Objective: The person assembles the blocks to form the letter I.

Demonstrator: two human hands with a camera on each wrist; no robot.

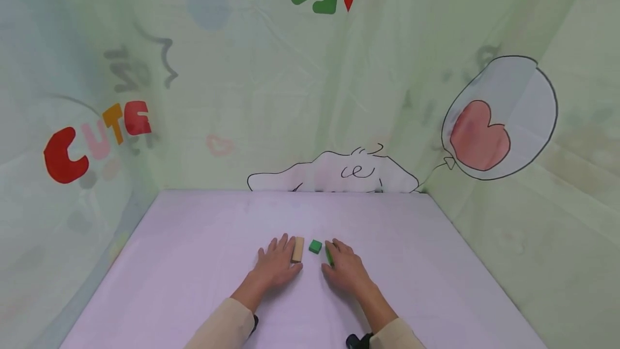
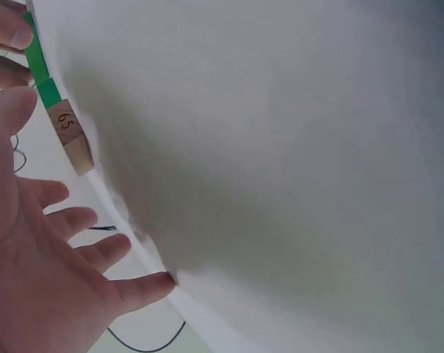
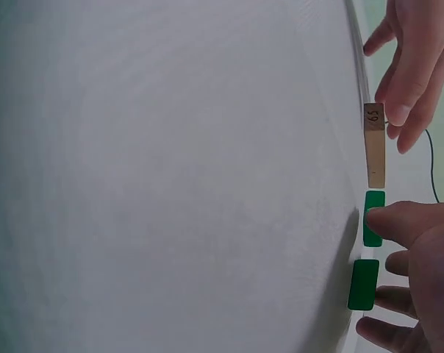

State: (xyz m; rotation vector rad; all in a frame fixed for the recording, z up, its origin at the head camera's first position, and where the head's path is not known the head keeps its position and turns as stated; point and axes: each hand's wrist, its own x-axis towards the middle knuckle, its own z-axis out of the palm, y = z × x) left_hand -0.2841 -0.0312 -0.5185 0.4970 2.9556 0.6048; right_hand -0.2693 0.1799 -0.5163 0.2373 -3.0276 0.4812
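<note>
In the head view my left hand (image 1: 277,264) lies palm down with fingers extended, its index finger alongside a plain wooden block (image 1: 297,250). The end of that wooden block (image 2: 65,121) carries the number 65 in the left wrist view. A small green block (image 1: 315,246) sits between the hands, apart from both in the head view. My right hand (image 1: 346,269) rests over a second green block (image 1: 330,255), partly covering it, its fingers loosely extended. From the right wrist, the wooden block (image 3: 375,158) and the green blocks, including the one by the right fingers (image 3: 364,284), form a line.
A pale lilac cloth covers the table (image 1: 218,220). Light green printed curtains (image 1: 281,90) stand behind and on both sides, bearing a balloon drawing (image 1: 523,117) and coloured letters (image 1: 66,155). Dark straps show at both wrists.
</note>
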